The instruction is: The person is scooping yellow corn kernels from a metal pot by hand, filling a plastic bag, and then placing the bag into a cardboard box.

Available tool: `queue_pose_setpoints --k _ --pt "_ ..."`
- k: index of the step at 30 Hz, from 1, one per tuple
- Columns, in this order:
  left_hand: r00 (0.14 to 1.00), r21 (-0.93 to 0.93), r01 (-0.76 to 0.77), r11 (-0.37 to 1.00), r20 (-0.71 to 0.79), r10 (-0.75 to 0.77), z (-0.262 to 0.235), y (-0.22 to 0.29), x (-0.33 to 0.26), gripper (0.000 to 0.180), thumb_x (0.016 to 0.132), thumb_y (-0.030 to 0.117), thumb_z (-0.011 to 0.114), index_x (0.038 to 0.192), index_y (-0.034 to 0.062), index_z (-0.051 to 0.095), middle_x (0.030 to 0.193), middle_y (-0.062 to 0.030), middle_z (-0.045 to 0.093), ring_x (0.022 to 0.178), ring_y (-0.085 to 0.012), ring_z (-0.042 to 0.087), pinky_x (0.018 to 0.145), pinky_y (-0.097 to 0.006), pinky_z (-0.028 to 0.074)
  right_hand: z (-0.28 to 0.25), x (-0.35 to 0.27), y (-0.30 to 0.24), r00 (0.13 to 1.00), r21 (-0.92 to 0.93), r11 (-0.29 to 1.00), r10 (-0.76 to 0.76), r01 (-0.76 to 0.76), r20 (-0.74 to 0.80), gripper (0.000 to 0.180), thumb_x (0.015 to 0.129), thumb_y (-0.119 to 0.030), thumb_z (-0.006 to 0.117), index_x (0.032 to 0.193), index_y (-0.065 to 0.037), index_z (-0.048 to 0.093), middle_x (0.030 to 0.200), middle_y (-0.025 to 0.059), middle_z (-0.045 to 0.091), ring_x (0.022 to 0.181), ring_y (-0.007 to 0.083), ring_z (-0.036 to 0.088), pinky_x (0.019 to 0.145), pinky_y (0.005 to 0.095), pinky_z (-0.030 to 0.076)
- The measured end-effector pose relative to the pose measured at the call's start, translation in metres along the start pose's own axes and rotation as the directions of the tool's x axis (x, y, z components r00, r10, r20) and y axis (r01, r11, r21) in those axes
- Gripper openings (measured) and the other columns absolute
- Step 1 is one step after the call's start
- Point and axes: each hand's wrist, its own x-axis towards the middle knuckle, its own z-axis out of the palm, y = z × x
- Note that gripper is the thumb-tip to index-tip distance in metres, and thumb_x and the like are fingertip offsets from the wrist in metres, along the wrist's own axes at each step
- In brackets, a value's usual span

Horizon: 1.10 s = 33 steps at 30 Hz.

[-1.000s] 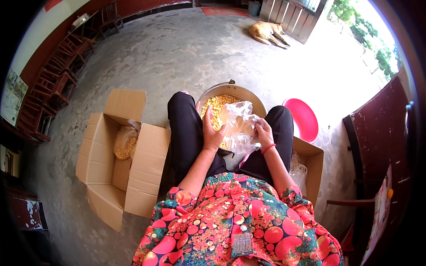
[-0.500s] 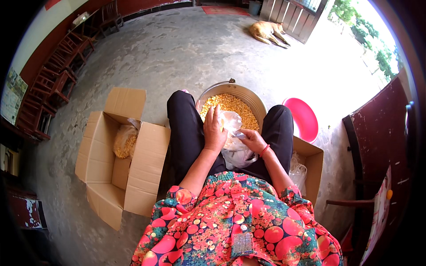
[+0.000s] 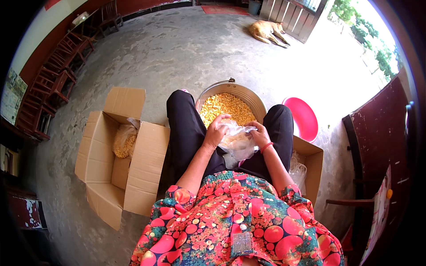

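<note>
While both hands work over the lap:
Left hand [image 3: 216, 133]: pinching the clear bag [image 3: 237, 142] at nine o'clock.
Right hand [image 3: 258, 134]: gripping its three o'clock edge.
Bag: just below the kernel basin [image 3: 230, 106].
Tip: hold the mouth wide, avoid spills.

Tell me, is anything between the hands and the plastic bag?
No. The left hand and right hand both grip the bag directly, over the lap just before the corn bucket.
</note>
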Motion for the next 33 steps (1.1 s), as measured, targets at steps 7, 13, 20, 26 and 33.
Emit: queue_pose_setpoints --k 7,13,20,26,33 --pt "0.93 -0.028 0.195 0.98 0.324 -0.176 -0.004 -0.009 0.0 0.033 0.076 0.016 0.045 0.105 0.001 0.05 0.061 0.0025 0.046 0.045 -0.0008 0.036 0.04 -0.014 0.029 -0.002 -0.002 -0.015 0.999 0.381 0.925 0.017 0.002 -0.046 0.027 0.076 0.01 0.036 0.091 -0.002 0.054 0.077 0.0051 0.057 0.064 0.0116 0.056 0.056 0.0231 0.048" --pt "0.993 -0.494 0.098 0.864 -0.01 -0.118 -0.021 -0.004 0.002 0.02 0.079 0.007 0.052 0.099 0.0064 0.055 0.056 0.0048 0.04 0.038 -0.0006 0.027 0.033 -0.014 0.019 0.001 0.0 -0.014 1.0 0.344 0.939 -0.007 0.012 -0.016 0.015 0.078 0.0 0.045 0.091 -0.002 0.054 0.071 -0.0015 0.053 0.057 0.0042 0.048 0.051 0.0152 0.038" --pt "0.982 -0.172 -0.016 0.985 -0.188 -0.017 -0.038 -0.012 0.008 0.013 0.073 0.005 0.053 0.085 0.0067 0.059 0.07 -0.0016 0.052 0.048 -0.0047 0.039 0.04 -0.016 0.032 0.003 -0.004 -0.022 0.998 0.256 0.966 0.017 -0.03 0.053 0.012 0.08 -0.009 0.048 0.088 -0.003 0.055 0.059 -0.0069 0.041 0.049 0.0015 0.033 0.043 0.0161 0.026" --pt "0.92 0.832 -0.279 0.48 0.088 0.381 0.007 0.011 -0.013 0.073 0.057 0.031 0.07 0.12 0.0123 0.036 0.111 -0.0131 0.037 0.102 -0.028 0.042 0.088 -0.035 0.036 -0.001 -0.003 -0.017 0.999 0.268 0.962 0.054 -0.054 0.006 0.015 0.081 -0.013 0.046 0.087 -0.003 0.056 0.058 -0.0056 0.042 0.049 0.0027 0.036 0.044 0.0166 0.027" --pt "0.874 0.782 -0.352 0.514 0.079 0.479 0.006 0.0 -0.006 0.08 0.055 0.018 0.07 0.124 0.0135 0.03 0.122 -0.0154 0.03 0.109 -0.0313 0.036 0.092 -0.037 0.032 -0.005 0.002 -0.01 0.994 0.316 0.945 0.103 -0.087 -0.032 0.016 0.081 -0.012 0.045 0.086 -0.002 0.056 0.063 -0.0033 0.048 0.053 0.0039 0.041 0.047 0.0168 0.032"
